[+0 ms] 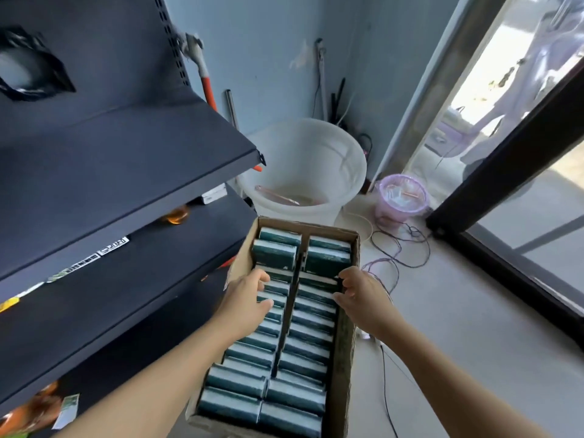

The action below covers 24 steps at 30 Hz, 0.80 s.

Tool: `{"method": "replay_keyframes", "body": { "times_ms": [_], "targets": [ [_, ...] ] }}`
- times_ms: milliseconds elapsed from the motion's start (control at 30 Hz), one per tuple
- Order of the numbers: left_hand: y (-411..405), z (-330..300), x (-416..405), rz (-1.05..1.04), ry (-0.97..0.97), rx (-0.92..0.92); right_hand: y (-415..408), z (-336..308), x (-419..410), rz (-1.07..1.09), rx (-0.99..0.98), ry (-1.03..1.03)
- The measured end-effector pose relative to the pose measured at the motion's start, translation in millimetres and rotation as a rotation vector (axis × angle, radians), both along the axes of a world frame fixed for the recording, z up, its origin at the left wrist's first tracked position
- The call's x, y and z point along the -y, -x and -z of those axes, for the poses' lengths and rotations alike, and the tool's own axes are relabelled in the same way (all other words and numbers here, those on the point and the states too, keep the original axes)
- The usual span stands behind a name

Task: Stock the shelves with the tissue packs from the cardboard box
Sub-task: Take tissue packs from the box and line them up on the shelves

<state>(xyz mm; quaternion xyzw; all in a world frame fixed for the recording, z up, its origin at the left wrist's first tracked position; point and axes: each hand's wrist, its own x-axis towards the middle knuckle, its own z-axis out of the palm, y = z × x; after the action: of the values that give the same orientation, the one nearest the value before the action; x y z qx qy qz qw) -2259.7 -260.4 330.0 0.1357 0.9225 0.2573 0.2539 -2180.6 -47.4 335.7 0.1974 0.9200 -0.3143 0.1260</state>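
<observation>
the cardboard box (343, 358) sits low in the centre of the frame, packed with two rows of dark green tissue packs (303, 368) split by a cardboard divider (289, 314). the left hand (246, 298) reaches into the left row, fingers curled onto the packs, though whether it grips one i cannot tell. the right hand (363, 295) pinches a pack at the right row's edge. dark shelves (126, 172) fill the left side, just beside the box. behind the box stand a white bucket (316, 165) and a small purple bin (401, 197), with thin cables (398, 248) strewn on the floor (458, 327) at right.
</observation>
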Motion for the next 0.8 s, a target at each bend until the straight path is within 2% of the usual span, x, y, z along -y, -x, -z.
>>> {"method": "replay_keyframes", "body": {
  "times_ms": [267,433,700,800],
  "targets": [
    [68,78,-32,0.124,0.037,-0.128,59,72,-19,0.059,-0.042,-0.060],
    [107,124,-40,0.275,0.137,-0.344,85,119,-20,0.049,-0.060,-0.244],
    [128,165,-38,0.388,0.232,-0.522,96,163,-19,0.051,-0.064,-0.441],
    [128,169,-43,0.400,0.223,-0.536,99,171,-21,0.057,-0.064,-0.534]
  ]
}}
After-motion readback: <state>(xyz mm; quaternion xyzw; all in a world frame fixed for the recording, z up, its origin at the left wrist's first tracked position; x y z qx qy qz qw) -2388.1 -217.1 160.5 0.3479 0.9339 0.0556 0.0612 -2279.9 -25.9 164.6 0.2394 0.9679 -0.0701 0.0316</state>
